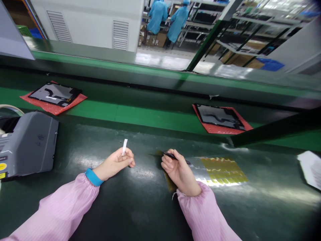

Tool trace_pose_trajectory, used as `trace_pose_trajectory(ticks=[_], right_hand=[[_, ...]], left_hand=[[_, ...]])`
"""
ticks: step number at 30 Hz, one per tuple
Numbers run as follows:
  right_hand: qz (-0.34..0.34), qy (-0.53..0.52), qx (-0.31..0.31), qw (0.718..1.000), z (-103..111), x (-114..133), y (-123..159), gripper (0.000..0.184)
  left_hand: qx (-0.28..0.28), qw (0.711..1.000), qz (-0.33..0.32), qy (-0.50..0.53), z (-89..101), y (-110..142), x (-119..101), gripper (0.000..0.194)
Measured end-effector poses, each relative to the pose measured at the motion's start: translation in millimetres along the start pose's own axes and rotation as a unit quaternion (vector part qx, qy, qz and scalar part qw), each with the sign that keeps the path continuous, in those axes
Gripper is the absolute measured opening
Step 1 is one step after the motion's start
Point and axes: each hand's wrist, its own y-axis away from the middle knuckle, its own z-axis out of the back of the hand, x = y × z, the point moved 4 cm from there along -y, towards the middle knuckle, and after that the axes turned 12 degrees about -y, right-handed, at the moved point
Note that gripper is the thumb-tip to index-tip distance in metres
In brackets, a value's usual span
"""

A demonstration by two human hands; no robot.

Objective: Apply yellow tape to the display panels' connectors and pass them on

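Note:
A small white strip [124, 147] stands up from between the closed fingers of my left hand [117, 162], which wears a blue wristband [94, 177]. My right hand [177, 169] is closed around slim black tweezers [172, 155], whose thin end points left; the tips are too blurred to make out. Both hands are above the dark green bench, a short way apart. Just beyond my right wrist lies a clear sheet with rows of amber film pieces [223, 170]. Another amber piece [170, 182] shows partly beneath my right hand.
A grey machine [32, 144] stands at the left. On the green strip behind the bench, two flat black-framed panels [56, 93] [219, 116] rest on red bubble wrap. A dark post [271, 130] slants in at the right, near white paper [311, 169]. Two people in blue gowns [157, 16] are far back.

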Motion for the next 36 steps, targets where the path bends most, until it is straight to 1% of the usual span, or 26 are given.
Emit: trace_pose_trajectory(ticks=[10,19,29,36], right_hand=[[-0.008,-0.014,0.002,1.0,2.5,0.4,-1.0,0.027],[-0.01,-0.025,-0.005,1.0,2.1,1.0,-1.3,0.027],[-0.009,-0.019,-0.006,1.0,2.8,-0.5,-0.4,0.028],[-0.002,-0.006,-0.006,1.0,0.7,1.2,0.2,0.029]], left_hand=[[-0.003,1.0,-0.004,0.014,-0.5,-0.1,-2.8,0.044],[-0.003,1.0,-0.003,0.018,0.7,-0.8,0.0,0.041],[-0.008,1.0,0.001,0.022,1.2,-0.9,2.8,0.043],[-0.016,1.0,0.007,0.014,0.4,-0.1,-0.5,0.041]])
